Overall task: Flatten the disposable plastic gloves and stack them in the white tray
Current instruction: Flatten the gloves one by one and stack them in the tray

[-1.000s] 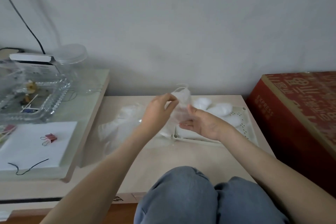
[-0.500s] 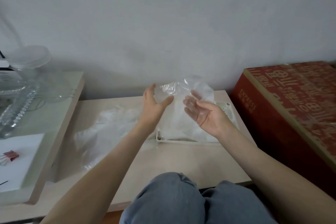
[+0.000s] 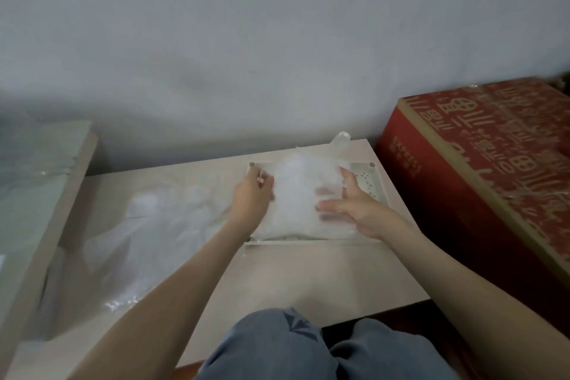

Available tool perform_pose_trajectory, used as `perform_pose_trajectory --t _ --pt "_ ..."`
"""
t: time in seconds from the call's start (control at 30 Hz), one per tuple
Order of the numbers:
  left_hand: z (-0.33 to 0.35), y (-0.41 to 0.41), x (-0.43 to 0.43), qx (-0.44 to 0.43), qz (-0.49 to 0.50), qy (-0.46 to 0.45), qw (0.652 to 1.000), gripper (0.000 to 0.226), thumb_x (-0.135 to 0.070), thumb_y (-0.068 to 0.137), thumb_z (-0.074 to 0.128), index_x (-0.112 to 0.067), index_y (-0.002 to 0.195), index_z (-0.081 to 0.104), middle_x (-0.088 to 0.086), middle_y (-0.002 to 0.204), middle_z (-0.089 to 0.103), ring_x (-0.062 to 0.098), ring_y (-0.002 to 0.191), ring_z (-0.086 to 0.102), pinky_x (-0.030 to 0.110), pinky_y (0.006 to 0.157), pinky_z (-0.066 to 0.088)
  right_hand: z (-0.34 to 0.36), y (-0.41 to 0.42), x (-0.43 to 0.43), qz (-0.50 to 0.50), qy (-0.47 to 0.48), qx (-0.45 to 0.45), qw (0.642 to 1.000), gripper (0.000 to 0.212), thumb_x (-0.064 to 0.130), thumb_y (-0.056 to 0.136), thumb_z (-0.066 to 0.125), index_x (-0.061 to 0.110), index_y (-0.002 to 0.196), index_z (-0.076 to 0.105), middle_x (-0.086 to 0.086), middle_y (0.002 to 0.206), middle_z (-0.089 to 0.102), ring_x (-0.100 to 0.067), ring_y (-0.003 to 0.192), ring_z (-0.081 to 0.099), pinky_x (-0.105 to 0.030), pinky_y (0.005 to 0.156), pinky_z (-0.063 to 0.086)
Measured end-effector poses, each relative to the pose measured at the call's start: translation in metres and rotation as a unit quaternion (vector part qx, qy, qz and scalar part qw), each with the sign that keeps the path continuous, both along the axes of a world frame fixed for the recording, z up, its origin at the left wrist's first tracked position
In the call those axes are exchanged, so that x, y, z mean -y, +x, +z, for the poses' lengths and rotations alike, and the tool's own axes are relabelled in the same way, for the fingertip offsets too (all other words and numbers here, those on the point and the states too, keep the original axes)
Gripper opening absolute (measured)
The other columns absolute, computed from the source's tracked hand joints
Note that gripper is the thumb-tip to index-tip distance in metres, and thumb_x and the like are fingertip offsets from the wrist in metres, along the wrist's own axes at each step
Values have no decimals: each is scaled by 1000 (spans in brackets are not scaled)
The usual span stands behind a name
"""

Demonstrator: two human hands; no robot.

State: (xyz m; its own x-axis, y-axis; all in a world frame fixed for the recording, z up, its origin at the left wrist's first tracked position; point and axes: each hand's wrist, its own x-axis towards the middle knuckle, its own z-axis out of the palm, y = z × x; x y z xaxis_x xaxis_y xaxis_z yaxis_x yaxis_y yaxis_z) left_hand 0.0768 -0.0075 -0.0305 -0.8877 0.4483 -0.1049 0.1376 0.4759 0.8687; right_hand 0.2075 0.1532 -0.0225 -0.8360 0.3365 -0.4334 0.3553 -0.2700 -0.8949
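A clear disposable glove [image 3: 296, 194] lies spread over the white tray [image 3: 371, 183], covering most of it. One puffed finger of the glove pokes past the far rim toward the wall [image 3: 277, 40]. The tray sits on the far right part of the pale table [image 3: 277, 281].

The right hand [image 3: 354, 208] rests on the glove's right side with its fingers straight and fanned out, palm down, gripping nothing. The left hand [image 3: 251, 197] is at the glove's left edge, fingertips bent down onto the plastic. The blur hides whether they pinch the edge or only press it, so I cannot tell.

To the left on the table lies a loose heap of clear plastic [image 3: 138, 225] — more gloves, it seems. A red carton [image 3: 478, 182] stands just right of the table, and the person's knees [image 3: 293, 348] in blue denim show at the near edge.
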Motion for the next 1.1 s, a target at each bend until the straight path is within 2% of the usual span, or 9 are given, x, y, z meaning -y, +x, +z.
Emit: perform_pose_trajectory --t 0.1,0.27,0.43,0.57,0.7,0.83,0.93,1.0,1.1 --pt "-12 -1 -4 -29 -15 -47 998 17 -23 98 42 -8 94 49 10 74 64 9 54 50 24 48 36 -18 -1 -5 -56 41 31 997 95 -10 79 68 27 148 15 -17 124 51 -23 85 64 -31 69 56" --pt "-26 -6 -5 -50 -41 -102 993 15 -23 99 37 -13 88 40 18 76 62 34 69 57 42 61 43 -26 -5 -11 -151 68 48 985 63 -7 87 56 20 134 25 -13 92 56 -20 64 61 -25 54 52" --pt "-11 2 -5 -108 -98 -74 987 15 -28 101 38 -18 90 41 4 77 64 18 64 56 40 61 43 -20 -10 -12 -173 206 71 961 61 5 82 55 22 134 29 -4 111 52 -21 98 56 -38 80 50" --pt "20 14 -7 -170 -222 -11 960 12 -26 100 43 -15 96 46 -19 81 64 12 73 62 32 61 41 20 -15 -7 28 427 -57 902 88 21 78 76 33 147 23 6 153 19 -9 141 14 -29 113 16" --pt "54 18 -8 -184 -259 40 947 15 -31 98 50 -16 95 51 -30 75 60 6 63 56 23 61 40 56 -25 -4 178 453 -67 871 43 26 78 77 31 118 62 15 148 33 -4 143 14 -32 118 15" --pt "78 13 0 -198 -255 32 946 9 -26 97 53 -26 89 48 -32 70 60 0 60 49 24 61 38 79 -20 -7 193 401 -26 895 15 25 81 73 18 93 67 13 107 64 -1 111 53 -32 108 35" --pt "89 11 10 -180 -241 44 953 9 -24 96 53 -20 88 52 -15 73 70 2 62 53 14 58 38 91 -12 -10 176 378 -35 908 16 26 84 72 17 77 60 15 74 58 0 77 54 -22 84 42" --pt "94 11 15 -159 -232 45 959 9 -23 96 53 -18 88 53 -8 71 71 -1 61 52 13 55 36 97 -8 -13 163 348 -48 922 18 23 87 69 14 76 58 16 66 53 0 65 49 -21 66 37" --pt "96 12 22 -118 -211 53 969 7 -24 95 53 -19 89 53 -7 69 71 14 70 57 33 64 42 106 -2 -18 146 290 -69 943 18 17 90 64 10 76 57 7 75 67 -7 66 58 -23 64 39"
